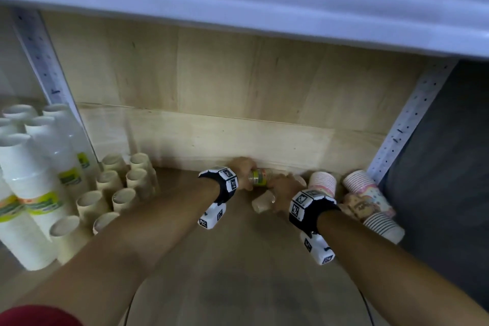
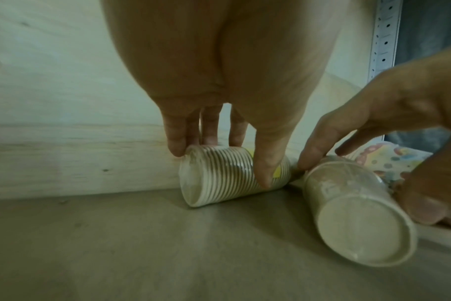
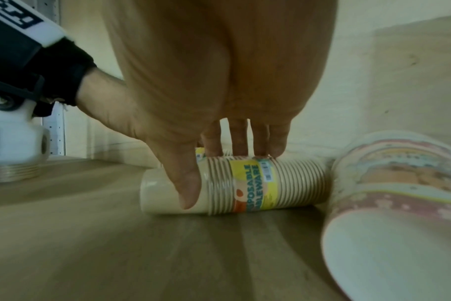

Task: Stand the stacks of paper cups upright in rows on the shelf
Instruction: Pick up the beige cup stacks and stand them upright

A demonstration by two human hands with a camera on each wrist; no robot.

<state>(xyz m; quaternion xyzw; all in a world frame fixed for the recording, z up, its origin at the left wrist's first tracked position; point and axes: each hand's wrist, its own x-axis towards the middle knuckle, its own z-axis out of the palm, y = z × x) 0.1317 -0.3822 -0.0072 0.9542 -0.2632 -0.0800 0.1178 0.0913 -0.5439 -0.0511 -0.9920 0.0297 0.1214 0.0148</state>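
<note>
Wooden shelf (image 1: 238,259) boards and a pale back panel frame both hands. At the back, the left hand (image 1: 242,171) clamps thumb and fingers round a lying stack (image 2: 232,175) with a yellow label, close to the panel. Just beside it, the right hand (image 1: 281,192) grips a second lying stack (image 3: 234,189), base toward the camera in the left wrist view. Pink patterned stacks (image 1: 367,193) lie toppled near the right post (image 1: 412,116). Well apart on the left, beige stacks (image 1: 119,188) stand upright in 2 rows beside tall white stacks (image 1: 31,180).
</note>
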